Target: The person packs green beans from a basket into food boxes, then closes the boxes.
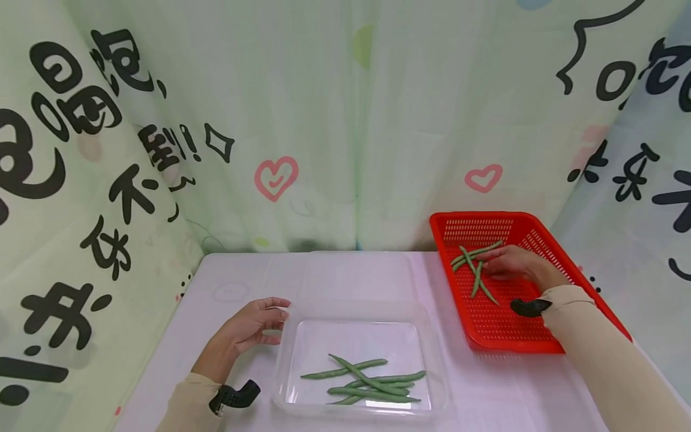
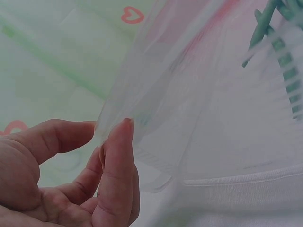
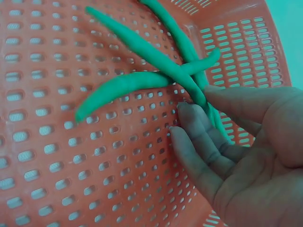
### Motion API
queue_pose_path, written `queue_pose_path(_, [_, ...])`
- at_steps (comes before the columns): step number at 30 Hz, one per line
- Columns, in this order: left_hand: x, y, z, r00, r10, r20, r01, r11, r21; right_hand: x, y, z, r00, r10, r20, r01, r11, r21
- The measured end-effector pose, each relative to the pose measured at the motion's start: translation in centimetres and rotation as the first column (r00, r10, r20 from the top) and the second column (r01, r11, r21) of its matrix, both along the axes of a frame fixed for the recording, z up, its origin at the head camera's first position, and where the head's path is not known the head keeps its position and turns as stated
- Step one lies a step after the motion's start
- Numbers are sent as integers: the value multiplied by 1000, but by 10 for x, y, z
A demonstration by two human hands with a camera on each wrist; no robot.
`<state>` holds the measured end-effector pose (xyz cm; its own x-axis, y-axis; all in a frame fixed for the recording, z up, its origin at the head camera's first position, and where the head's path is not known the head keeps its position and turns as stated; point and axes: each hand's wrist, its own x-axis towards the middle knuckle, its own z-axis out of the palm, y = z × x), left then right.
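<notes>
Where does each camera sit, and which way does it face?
Head: on the head, facing forward and down at the clear plastic container and red slotted basket; left hand, right hand and beige sleeves show.
Left wrist: on that wrist, facing the container's wall; left hand shows.
Right wrist: on that wrist, facing into the basket at green beans; right hand shows.
Shared: head and right wrist both show the basket, beans and right hand.

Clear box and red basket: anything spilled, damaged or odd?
Nothing stands out. Every green bean in view lies inside the clear box or the red basket, many crossed but none spilled. Neither container shows damage, though the clear box looks too hazy to rule out fine cracks.
</notes>
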<state>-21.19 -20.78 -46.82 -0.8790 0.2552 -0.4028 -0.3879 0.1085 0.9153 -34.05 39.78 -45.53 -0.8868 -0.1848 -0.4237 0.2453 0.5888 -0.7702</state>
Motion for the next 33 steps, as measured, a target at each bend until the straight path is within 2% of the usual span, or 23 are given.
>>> queue_pose_path(3, [1,0,0,1000,-1,-2,1,1000,0,1,-2,0,999,12,-35,-12,1000,-13])
queue_pose_path(6, [1,0,0,1000,2,-5,-2,1000,-2,2,-4,0,996,-10,-83,8,1000,-26])
queue_pose_path(15, [1,1,1,1000,7,-6,-7,1000,-13,3,-7,8,976,-38,-216,14,994,-109])
queue_pose_path(22, [2,2,2,1000,9,-5,-9,1000,-13,3,-8,13,970,-59,-238,17,984,-176])
queue_pose_path(29, [3,1,3,1000,7,-7,-7,1000,-10,7,-12,23,965,-91,-244,18,958,-285])
queue_pose_path(33, [3,2,3,1000,9,-3,-9,1000,-14,11,-15,31,962,-93,-256,12,954,-301])
